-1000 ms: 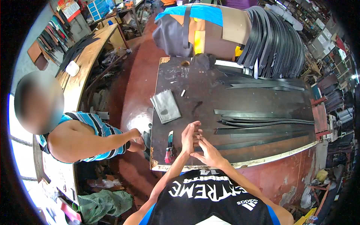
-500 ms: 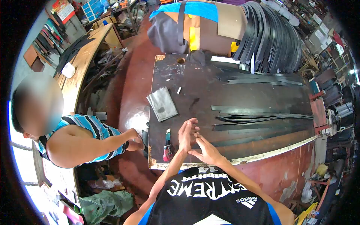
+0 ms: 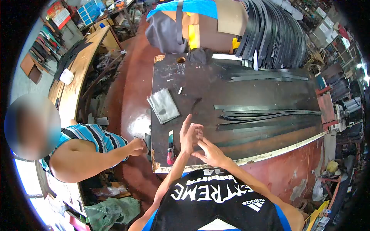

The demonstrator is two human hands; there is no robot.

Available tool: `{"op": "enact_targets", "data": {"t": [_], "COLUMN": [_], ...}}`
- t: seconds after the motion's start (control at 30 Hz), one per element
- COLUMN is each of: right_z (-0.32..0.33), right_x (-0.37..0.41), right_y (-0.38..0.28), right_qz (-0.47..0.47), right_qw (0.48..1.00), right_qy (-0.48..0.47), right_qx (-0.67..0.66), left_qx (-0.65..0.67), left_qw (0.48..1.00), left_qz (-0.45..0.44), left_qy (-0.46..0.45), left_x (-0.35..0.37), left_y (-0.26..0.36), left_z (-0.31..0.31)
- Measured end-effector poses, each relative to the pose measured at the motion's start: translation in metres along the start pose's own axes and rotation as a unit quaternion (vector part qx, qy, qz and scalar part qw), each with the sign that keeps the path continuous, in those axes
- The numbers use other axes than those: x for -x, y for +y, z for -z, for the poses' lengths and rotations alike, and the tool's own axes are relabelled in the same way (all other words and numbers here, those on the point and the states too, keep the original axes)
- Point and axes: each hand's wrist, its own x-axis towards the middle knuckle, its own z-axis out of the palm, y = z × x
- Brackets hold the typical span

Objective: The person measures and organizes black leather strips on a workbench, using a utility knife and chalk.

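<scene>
Over the near edge of the dark table my left hand (image 3: 189, 138) is raised, its fingers outstretched and apart, with nothing in it. My right hand (image 3: 212, 153) is close beside it, fingers stretched toward the left palm and thumb apart; whether the two touch is hard to tell. Just left of my hands lies a cutter knife (image 3: 170, 149) with a red and dark handle. A folded grey cloth (image 3: 163, 106) rests beyond the knife, and a white piece of chalk (image 3: 180, 90) lies to its right. Long black strips (image 3: 266, 115) stretch across the table to the right of my hands.
A co-worker in a striped shirt (image 3: 94, 138) is at the table's left side. More black strips (image 3: 269, 38) hang over a large pile at the back, beside brown and blue sheets. A red clamp-like fixture (image 3: 327, 107) stands at the right end. A wooden bench (image 3: 79, 73) runs along the left.
My left index finger now points farther up, and its fingers have spread more. My right hand stays close to it. The view has shifted slightly, and the co-worker leans farther left.
</scene>
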Motion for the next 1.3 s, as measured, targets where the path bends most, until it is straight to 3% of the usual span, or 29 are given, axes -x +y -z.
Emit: {"op": "enact_targets", "data": {"t": [0.17,0.33,0.73,0.87,1.0,1.1,1.13,1.3], "right_z": [0.001,-0.002,-0.006,-0.016,-0.022,-0.019,-0.017,-0.001], "right_x": [-0.001,0.003,0.008,0.014,0.034,0.054,0.058,0.089], "right_y": [-0.001,0.004,0.008,0.016,0.018,0.022,0.022,0.026], "right_qz": [-0.006,0.013,-0.019,0.010,0.048,0.003,0.002,-0.012], "right_qw": [1.000,0.999,0.997,0.997,0.994,0.998,0.998,0.991], "right_qy": [-0.003,0.015,-0.061,-0.052,-0.036,-0.037,0.025,0.094], "right_qx": [0.006,0.031,0.042,0.064,0.087,0.048,0.057,0.100], "left_qx": [0.010,-0.096,-0.291,-0.291,-0.286,-0.284,-0.292,-0.342], "left_qw": [1.000,0.995,0.954,0.953,0.957,0.958,0.956,0.937], "left_qz": [0.019,0.031,0.069,0.075,0.052,0.030,0.014,-0.061], "left_qy": [-0.002,0.010,-0.035,-0.032,-0.009,0.001,0.004,0.038], "left_x": [0.001,0.004,0.005,0.005,0.007,-0.004,-0.008,-0.045], "left_y": [0.004,0.008,-0.002,-0.009,-0.004,-0.016,-0.019,-0.037], "left_z": [-0.002,-0.005,0.035,0.053,0.045,0.050,0.050,0.051]}}
